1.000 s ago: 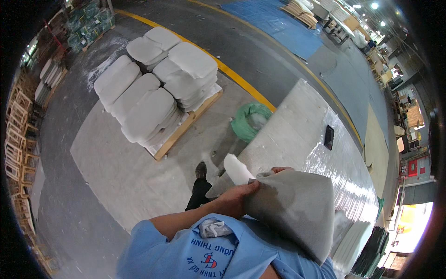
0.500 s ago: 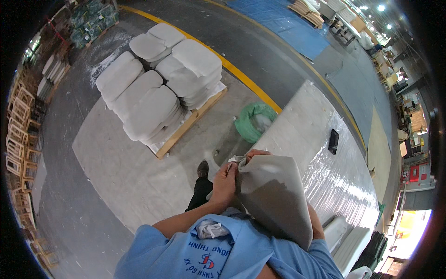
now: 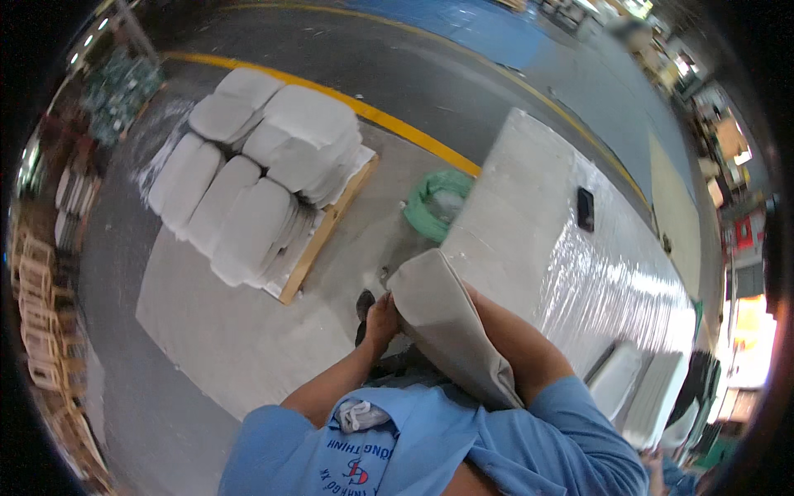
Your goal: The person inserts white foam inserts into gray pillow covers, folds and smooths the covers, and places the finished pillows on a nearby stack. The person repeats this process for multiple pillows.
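A light grey seat cushion (image 3: 438,310) stands on edge against my body, its smooth cover creased at the lower end. My left hand (image 3: 382,322) is closed on the cushion's left edge near the far end. My right forearm (image 3: 517,339) reaches along the cushion's right side. Behind the cushion, my right hand and its fingers are hidden.
To the right stands a plastic-wrapped table (image 3: 504,207) bearing a black phone (image 3: 585,209) and several pads (image 3: 641,388). A green bag (image 3: 436,205) sits beside it. On the left, a pallet (image 3: 331,227) carries stacked grey cushions (image 3: 256,219). Wooden chair frames (image 3: 41,322) line the far left.
The cushion has turned and tilted, now showing its narrow side and far end. My left hand has moved down and left along it. My right fingers have gone out of sight. The view has shifted.
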Demonstrator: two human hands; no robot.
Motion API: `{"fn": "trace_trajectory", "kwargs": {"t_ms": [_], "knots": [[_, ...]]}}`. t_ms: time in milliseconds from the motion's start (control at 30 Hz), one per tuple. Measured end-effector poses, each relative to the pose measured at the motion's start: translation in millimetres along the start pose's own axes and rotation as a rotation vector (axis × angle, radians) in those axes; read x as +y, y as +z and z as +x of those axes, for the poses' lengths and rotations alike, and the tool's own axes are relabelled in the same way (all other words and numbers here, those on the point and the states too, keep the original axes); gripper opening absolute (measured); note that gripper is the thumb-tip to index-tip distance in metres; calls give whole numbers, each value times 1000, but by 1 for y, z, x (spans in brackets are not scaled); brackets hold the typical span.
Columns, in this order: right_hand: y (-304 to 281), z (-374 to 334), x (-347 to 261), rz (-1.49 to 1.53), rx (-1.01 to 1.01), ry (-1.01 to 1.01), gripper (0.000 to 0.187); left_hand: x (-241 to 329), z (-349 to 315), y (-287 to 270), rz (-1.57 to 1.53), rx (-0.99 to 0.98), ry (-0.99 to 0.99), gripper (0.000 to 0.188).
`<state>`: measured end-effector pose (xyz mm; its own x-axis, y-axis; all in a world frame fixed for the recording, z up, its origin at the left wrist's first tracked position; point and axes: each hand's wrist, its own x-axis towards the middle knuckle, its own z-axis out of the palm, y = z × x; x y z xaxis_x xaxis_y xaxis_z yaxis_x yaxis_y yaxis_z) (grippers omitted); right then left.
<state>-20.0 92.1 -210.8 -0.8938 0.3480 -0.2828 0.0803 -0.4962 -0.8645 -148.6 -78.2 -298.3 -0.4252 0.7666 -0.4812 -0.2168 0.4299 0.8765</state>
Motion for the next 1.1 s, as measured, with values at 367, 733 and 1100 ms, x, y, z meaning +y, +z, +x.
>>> {"fn": "trace_trajectory", "kwargs": {"t_ms": [367,733,1100], "knots": [[23,-252,-93,-316,517,307,65,86,48,-64,406,-697,-64,42],[189,-391,-38,-629,1038,-17,79,137,60,58,1237,-963,140,40],[231,-330,-24,-885,1592,-5,31,113,12,193,1480,-1637,383,40]]}}
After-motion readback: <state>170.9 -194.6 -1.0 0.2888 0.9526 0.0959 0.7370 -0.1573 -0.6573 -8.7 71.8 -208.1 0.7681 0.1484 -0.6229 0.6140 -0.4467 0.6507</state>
